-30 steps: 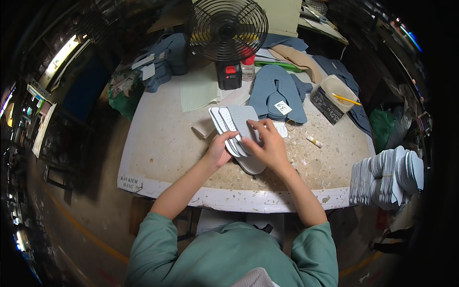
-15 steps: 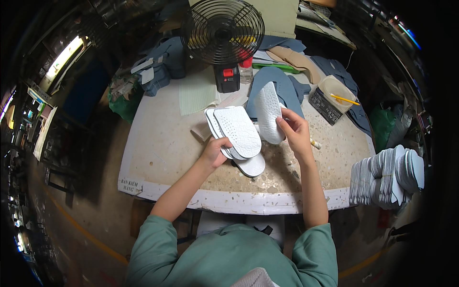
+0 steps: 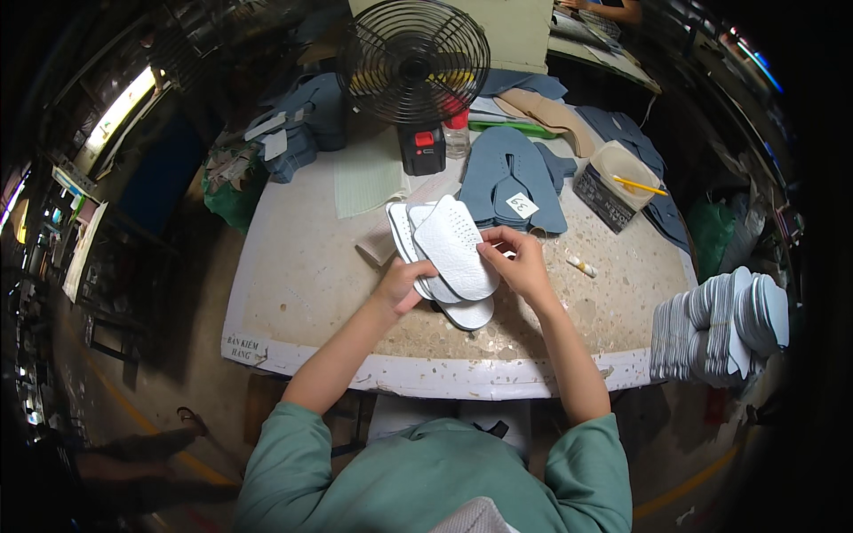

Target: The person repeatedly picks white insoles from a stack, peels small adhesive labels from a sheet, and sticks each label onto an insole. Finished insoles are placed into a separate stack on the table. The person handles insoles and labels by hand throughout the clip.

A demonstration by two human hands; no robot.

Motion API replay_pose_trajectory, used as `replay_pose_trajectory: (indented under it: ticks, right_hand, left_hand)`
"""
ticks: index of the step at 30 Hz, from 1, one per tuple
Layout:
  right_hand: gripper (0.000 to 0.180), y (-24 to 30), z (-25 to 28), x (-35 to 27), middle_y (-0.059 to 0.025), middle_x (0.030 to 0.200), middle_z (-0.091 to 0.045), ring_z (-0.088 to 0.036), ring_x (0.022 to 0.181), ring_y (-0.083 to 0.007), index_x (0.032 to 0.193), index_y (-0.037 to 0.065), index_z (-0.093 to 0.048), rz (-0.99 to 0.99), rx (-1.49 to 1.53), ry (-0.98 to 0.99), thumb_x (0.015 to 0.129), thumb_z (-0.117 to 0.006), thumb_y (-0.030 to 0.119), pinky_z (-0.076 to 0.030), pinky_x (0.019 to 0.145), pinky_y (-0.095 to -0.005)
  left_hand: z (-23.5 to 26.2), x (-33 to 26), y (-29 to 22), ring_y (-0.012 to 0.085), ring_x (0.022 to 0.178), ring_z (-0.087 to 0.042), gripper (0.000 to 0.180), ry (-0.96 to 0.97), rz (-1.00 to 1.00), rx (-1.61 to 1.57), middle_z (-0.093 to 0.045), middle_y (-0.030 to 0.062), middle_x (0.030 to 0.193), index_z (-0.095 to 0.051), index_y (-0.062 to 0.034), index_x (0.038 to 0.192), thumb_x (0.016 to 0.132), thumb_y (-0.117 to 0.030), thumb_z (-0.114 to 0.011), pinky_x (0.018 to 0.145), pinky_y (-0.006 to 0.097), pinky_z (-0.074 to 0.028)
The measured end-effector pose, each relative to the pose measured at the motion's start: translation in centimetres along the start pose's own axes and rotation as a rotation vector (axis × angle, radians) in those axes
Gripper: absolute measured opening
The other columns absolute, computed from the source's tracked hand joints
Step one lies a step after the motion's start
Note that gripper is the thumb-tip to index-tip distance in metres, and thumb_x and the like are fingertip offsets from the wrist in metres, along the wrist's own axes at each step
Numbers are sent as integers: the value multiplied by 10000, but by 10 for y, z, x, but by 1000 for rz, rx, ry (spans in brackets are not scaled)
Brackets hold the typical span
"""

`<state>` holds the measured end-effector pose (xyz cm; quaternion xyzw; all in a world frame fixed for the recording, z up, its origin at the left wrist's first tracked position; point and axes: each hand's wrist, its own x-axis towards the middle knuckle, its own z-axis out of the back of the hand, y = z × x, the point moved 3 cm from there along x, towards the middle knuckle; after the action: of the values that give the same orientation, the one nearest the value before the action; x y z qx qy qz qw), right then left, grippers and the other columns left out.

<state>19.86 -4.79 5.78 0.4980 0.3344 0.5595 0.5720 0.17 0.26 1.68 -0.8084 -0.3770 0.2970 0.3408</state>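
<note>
A small fanned stack of white insoles (image 3: 402, 233) is gripped by my left hand (image 3: 402, 286), its thumb pressed over the near left edge. Lying slanted across the stack is a white, creased insole (image 3: 455, 253) with rows of small holes at its far end. My right hand (image 3: 520, 265) pinches that insole's right edge between thumb and fingers. Below the stack another white insole (image 3: 469, 314) pokes out toward me; whether it is held or rests on the table I cannot tell. Just beyond my hands lies a pile of blue-grey shoe uppers (image 3: 493, 164) with a white paper tag.
Bundled insoles (image 3: 711, 329) stand at the table's right edge. A dark box (image 3: 609, 200) holds a tub and a yellow stick. Near it lies a small white tube (image 3: 582, 266). At the back stand a black fan (image 3: 413, 67) and a clear bottle (image 3: 456, 138). Blue-grey pieces (image 3: 302, 124) sit back left.
My right hand has moved left, bringing its insole from beside the stack onto the top. The tag on the uppers is now uncovered. A person's arm shows at the top right.
</note>
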Motion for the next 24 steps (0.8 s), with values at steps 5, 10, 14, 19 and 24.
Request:
replay_pose_trajectory:
  ticks: [5,10,14,19,24]
  right_hand:
    - [176,-16,9,4,20,793,-648,-543,664,-31,1039,27,-649,-232,343,171,887,-680,108,-423,573,-207]
    - [217,-26,-5,-2,-17,788,-636,-558,638,-68,1062,32,-642,-371,-177,412,858,-695,86,-455,569,-237]
    - [226,4,-2,-6,-40,859,-598,-567,674,-82,1069,46,-650,151,-396,-33,850,-685,90,-458,576,-235]
    - [338,25,-24,-15,-84,862,-587,-598,665,-175,1113,48,-658,290,-192,-74,824,-744,201,-496,596,-305]
    - [438,22,-39,-24,-112,916,-595,-625,762,-262,1127,51,-662,312,-392,-115,778,-759,296,-521,688,-374]
  left_hand:
    - [22,2,-50,336,1207,-520,649,-119,-270,-173,-522,183,1280,-368,58,1361,725,103,-489,1059,457,-420]
    - [27,-1,-79,366,1284,-464,656,11,-510,-193,-455,220,1408,-343,42,1401,768,-57,-483,1126,476,-330]
    - [8,0,-52,375,1299,-455,634,159,-313,-412,-459,227,1409,-340,34,1410,833,-200,-457,1137,492,-304]
    - [-15,0,3,275,1254,-500,490,48,-43,-280,-501,157,1352,-366,3,1386,952,-209,-452,1080,420,-388]
    - [-18,-3,13,231,1228,-515,450,132,-40,-211,-524,122,1317,-399,-11,1369,974,-213,-475,1052,394,-407]
